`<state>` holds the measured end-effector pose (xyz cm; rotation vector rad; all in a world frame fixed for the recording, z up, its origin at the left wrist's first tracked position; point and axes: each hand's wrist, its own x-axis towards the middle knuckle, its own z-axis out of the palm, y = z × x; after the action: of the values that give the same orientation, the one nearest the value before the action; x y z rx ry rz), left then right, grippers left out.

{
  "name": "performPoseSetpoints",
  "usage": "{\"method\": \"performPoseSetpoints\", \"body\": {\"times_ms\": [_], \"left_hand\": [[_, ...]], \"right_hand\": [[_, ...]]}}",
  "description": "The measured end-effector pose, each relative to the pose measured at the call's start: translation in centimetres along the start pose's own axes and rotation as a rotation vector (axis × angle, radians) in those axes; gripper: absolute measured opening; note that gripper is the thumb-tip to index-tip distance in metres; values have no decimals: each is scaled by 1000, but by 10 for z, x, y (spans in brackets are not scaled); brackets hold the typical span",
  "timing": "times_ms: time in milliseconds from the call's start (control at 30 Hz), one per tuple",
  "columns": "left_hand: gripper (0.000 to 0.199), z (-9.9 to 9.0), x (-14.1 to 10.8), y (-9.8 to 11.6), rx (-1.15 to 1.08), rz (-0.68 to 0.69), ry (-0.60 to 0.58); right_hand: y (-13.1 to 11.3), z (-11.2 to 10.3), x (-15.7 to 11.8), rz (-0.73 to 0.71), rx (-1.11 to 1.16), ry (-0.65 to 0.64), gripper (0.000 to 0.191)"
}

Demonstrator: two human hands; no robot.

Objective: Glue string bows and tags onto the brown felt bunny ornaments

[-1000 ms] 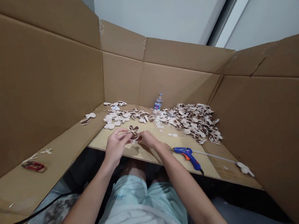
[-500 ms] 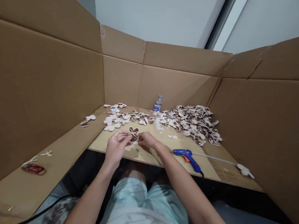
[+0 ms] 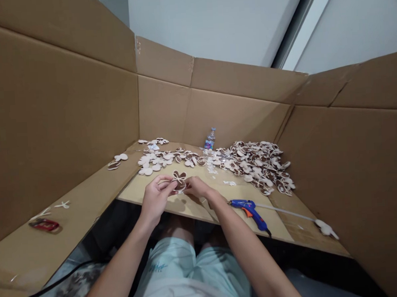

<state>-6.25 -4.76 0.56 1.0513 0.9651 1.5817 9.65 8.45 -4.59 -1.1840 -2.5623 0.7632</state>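
Over the front of the light board (image 3: 137, 190), a brown bunny-shaped piece (image 3: 180, 181) with a cream edge and a cream bow is held upright. My left hand (image 3: 157, 196) is closed on its left side, thumb across the front. My right hand (image 3: 198, 187) has its fingertips closed at the lower right edge of the same piece, where a bit of white shows. To the right of my right hand, a blue glue gun (image 3: 251, 213) with an orange trigger lies on the board, a long glue stick (image 3: 288, 212) reaching out behind it.
Many brown and white pieces (image 3: 259, 163) are heaped at the back right, with more (image 3: 155, 160) at the back left. A bottle (image 3: 209, 140) stands behind them. A red cutter (image 3: 44, 225) lies far left. Cardboard walls (image 3: 243, 113) surround the table.
The bunny piece has shifted slightly right and down in my hands, and less of the white bit under it shows. Both hands keep their hold.
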Motion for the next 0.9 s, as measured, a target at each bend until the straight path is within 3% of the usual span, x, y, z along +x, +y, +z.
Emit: {"method": "performPoseSetpoints", "body": {"times_ms": [300, 433, 667, 900], "left_hand": [[29, -1, 0, -1, 25, -18, 13], [32, -4, 2, -4, 25, -20, 25], [27, -3, 4, -8, 28, 27, 11], [17, 2, -4, -3, 122, 121, -38]], "right_hand": [[1, 3, -10, 13, 68, 89, 30], [-4, 1, -18, -18, 123, 174, 18], [-16, -1, -33, -101, 361, 418, 10], [-44, 3, -80, -159, 653, 747, 15]]}}
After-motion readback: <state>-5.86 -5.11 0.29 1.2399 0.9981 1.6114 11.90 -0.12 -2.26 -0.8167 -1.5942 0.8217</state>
